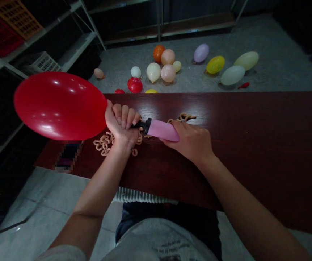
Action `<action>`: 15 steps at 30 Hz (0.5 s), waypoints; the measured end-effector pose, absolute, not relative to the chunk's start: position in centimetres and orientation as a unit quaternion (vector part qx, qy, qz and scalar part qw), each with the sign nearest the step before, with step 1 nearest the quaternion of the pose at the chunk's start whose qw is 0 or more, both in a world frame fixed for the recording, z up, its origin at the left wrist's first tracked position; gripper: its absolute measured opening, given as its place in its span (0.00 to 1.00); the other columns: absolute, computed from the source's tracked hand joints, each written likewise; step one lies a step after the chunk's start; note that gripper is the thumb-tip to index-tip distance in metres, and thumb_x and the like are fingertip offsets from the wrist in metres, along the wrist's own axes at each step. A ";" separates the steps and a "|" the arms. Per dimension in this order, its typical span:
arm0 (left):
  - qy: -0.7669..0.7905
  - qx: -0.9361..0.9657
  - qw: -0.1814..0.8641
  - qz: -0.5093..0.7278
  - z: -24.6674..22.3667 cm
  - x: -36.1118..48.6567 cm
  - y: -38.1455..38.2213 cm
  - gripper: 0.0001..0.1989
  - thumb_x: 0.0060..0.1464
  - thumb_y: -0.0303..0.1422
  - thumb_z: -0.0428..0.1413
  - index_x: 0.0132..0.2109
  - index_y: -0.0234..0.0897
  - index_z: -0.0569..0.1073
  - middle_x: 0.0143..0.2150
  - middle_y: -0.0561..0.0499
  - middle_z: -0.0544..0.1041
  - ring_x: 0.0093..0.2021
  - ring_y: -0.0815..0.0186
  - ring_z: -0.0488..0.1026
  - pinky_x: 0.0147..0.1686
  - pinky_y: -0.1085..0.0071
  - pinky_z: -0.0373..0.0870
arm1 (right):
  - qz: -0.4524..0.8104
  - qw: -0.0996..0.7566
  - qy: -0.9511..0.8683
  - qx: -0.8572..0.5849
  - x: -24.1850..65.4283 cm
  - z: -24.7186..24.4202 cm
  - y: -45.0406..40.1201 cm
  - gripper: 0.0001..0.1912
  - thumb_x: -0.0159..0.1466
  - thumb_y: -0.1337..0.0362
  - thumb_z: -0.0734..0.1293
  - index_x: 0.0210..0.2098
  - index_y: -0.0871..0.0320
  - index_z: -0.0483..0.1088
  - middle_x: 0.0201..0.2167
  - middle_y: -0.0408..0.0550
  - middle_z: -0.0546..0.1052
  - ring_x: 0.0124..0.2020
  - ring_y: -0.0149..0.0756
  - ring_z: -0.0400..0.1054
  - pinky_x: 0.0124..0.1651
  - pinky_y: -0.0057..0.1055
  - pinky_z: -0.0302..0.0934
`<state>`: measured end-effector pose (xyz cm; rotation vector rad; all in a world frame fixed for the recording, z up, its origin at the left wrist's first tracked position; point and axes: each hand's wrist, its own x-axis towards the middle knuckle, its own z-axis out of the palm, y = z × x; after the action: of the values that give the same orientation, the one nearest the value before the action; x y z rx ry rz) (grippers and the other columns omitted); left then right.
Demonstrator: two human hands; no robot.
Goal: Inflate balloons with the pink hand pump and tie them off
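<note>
Dim storeroom with a floor [275,79] scattered with loose balloons [153,72]; at a dark tabletop [253,145], two hands hold a red balloon and pink pump.

Head view: the large red balloon [60,105] lies left of both hands, its long axis running mostly side to side. Nearer it, the left hand [123,123] is closed around its neck end, hiding the join with the pump's black nozzle [138,124]. The right hand [195,141] grips the pink pump [161,129] at its right end; tan curled strips [103,143] lie beneath.
</note>
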<state>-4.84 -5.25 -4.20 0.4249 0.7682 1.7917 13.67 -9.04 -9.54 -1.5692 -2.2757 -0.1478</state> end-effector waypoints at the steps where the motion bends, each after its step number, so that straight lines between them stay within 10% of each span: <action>1: 0.323 0.176 0.543 0.755 -4.2 -5.0 -5.2 0.30 0.71 0.40 0.43 0.20 0.38 0.46 0.14 0.59 0.42 0.11 0.75 0.43 0.14 0.75 0.50 | -0.057 0.187 -0.807 -0.557 13.7 -9.5 -8.9 0.28 0.63 0.42 0.62 0.51 0.55 0.71 0.38 0.50 0.80 0.34 0.41 0.72 0.34 0.34 0.51; 15: 0.291 0.142 0.516 0.793 -5.0 -7.6 -3.5 0.29 0.70 0.43 0.43 0.21 0.39 0.46 0.14 0.60 0.43 0.12 0.74 0.42 0.14 0.75 0.50 | -0.139 0.168 -0.801 -0.558 14.9 -10.4 -7.1 0.30 0.64 0.39 0.59 0.50 0.55 0.71 0.40 0.52 0.79 0.37 0.41 0.69 0.37 0.34 0.49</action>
<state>-7.61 -3.50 -5.00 0.3410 0.7000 1.9054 14.89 -7.14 -10.36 -1.5879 -2.2778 -0.3943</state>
